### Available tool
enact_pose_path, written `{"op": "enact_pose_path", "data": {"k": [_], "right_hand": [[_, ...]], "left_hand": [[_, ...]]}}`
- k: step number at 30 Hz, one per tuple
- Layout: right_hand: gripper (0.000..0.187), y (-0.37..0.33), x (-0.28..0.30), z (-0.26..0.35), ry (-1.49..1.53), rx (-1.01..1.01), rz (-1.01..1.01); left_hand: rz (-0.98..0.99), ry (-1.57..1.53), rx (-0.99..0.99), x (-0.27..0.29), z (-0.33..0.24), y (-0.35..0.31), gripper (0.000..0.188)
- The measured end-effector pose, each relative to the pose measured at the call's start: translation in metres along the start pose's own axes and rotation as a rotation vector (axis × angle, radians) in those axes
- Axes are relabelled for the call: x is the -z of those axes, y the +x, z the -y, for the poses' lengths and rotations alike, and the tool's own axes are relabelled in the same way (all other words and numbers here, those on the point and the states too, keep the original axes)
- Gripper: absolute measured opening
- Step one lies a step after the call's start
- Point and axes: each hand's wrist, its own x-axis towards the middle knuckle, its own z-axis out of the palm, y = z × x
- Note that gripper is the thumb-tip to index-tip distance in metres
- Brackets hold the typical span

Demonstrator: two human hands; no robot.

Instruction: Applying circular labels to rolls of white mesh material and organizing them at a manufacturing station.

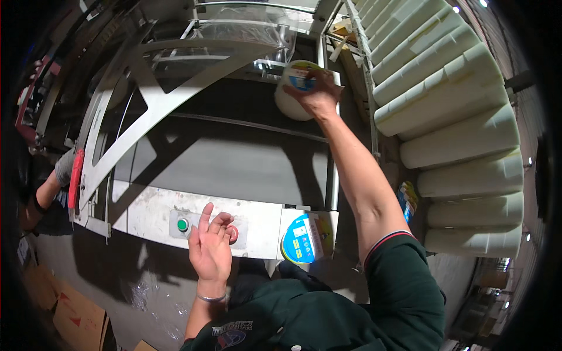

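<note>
At the far right corner of the machine bed, my right hand (319, 96) reaches over a white roll (291, 108). Its fingers lie around the blue, white and yellow round label (300, 76) on the roll's upper end; part of the grip is hidden. Nearer to me, my left hand (212, 251) hovers palm up over a pale control panel (257, 212), fingers apart and nothing in them. Beside that hand are a green button (182, 224) and a red button (233, 234), the red one partly covered. A similar flat label (307, 237) lies at the panel's right end.
A pale metal frame (153, 105) with angled braces spans the machine's left and back. Large white rolls (462, 137) are stacked along the right. Another person's arm (50, 190) shows at the left, near a red handle (75, 178). Cardboard (79, 316) lies at lower left.
</note>
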Motion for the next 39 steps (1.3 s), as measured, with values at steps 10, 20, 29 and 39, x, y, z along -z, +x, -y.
{"op": "enact_pose_path", "data": {"k": [10,20,29,39], "right_hand": [[0.081,-0.013,0.07,-0.017,0.322,-0.15,0.241],[0.055,-0.187,0.577,-0.499,-0.744,-0.095,-0.992],[0.067,-0.367,0.879,-0.655,-1.024,-0.867,-0.552],[0.042,-0.432,0.771,-0.467,0.272,-0.34,-0.546]], "left_hand": [[0.23,0.034,0.083,-0.04,0.066,-0.014,0.07],[0.264,0.254,0.223,-0.146,0.201,-0.089,0.057],[0.425,0.328,0.396,-0.238,0.334,-0.151,0.044],[0.814,0.848,0.266,-0.329,0.408,-0.18,0.053]]}}
